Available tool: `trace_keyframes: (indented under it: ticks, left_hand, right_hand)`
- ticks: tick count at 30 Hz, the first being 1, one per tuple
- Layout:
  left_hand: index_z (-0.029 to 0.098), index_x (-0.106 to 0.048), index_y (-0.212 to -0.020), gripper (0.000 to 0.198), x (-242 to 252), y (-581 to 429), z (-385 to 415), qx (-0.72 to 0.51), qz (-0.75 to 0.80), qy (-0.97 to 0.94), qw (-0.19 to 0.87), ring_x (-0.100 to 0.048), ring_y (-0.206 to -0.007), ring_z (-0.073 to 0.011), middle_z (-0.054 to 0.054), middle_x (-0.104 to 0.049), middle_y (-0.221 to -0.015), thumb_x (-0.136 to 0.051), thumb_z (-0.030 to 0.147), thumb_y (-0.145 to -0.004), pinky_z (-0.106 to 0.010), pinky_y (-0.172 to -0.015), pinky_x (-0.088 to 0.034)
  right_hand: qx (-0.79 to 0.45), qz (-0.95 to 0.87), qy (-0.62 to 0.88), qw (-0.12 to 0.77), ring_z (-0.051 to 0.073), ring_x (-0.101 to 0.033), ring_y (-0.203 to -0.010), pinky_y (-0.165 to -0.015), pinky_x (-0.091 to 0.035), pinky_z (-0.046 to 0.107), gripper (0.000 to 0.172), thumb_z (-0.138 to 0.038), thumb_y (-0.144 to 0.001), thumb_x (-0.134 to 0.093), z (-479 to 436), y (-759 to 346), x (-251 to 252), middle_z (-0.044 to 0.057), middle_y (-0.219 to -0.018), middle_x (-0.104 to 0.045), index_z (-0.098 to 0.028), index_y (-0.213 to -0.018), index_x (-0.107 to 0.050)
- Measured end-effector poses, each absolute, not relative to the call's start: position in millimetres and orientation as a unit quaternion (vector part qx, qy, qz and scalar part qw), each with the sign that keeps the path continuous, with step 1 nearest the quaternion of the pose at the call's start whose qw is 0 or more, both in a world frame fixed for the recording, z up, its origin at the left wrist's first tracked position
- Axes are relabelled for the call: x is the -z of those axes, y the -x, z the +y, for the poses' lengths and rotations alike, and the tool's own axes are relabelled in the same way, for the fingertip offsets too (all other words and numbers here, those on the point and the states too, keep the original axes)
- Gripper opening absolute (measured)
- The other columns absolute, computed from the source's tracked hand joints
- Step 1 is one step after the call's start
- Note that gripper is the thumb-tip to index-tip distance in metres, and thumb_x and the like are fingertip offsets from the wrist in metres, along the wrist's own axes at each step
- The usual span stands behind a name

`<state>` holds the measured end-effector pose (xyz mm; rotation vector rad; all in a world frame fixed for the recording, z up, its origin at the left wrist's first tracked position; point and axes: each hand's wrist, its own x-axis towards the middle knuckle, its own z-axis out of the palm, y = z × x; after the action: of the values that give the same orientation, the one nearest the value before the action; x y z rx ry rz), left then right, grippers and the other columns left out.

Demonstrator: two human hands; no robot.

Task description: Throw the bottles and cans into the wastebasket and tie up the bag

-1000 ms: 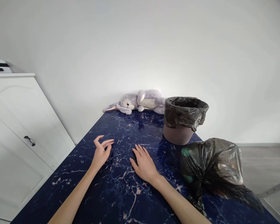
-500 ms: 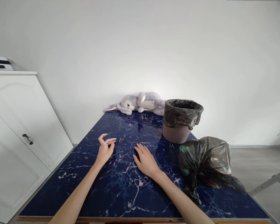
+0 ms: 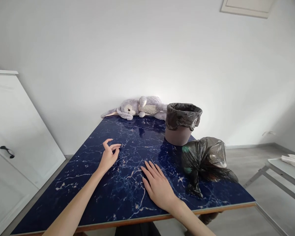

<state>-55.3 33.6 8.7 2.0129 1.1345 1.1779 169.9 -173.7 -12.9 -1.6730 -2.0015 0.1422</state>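
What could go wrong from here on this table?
The filled black bag lies at the right edge of the table, so a nudge might send it off. The lined bin stands upright near that edge and could topple if bumped. The bag's see-through film might tear if dragged.

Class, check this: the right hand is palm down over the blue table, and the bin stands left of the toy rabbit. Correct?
Not quite: the bin stands right of the toy rabbit, as the head view shows. The right hand is palm down over the blue table.
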Motion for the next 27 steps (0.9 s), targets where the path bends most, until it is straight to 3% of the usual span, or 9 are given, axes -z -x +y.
trace_keyframes:
  ticks: [18, 27]
  left_hand:
    - [0.027, -0.026, -0.132, 0.047, -11, 56, 13, -0.427, 0.399, -0.774, 0.244, -0.077, -0.114, -0.0286, -0.017, -0.077, -0.122, -0.054, 0.037, -0.096, -0.052, -0.102, -0.059]
    - [0.026, -0.030, -0.136, 0.048, -12, 51, 11, -0.406, 0.376, -0.807, 0.205, -0.076, -0.115, -0.0280, -0.014, -0.076, -0.122, -0.055, 0.034, -0.095, -0.052, -0.106, -0.056]
  right_hand:
    - [-0.039, -0.725, 0.627, 0.284, 0.026, -0.041, -0.158, -0.132, -0.034, 0.051, 0.051, -0.038, -0.112, -0.037, -194, -168, 16, 0.007, -0.167, -0.048, -0.020, -0.157, -0.057]
    - [-0.079, -0.696, 0.621, 0.351, 0.025, -0.046, -0.155, -0.132, -0.034, 0.050, 0.047, -0.038, -0.110, -0.044, -195, -173, 15, 0.006, -0.163, -0.054, -0.022, -0.149, -0.064]
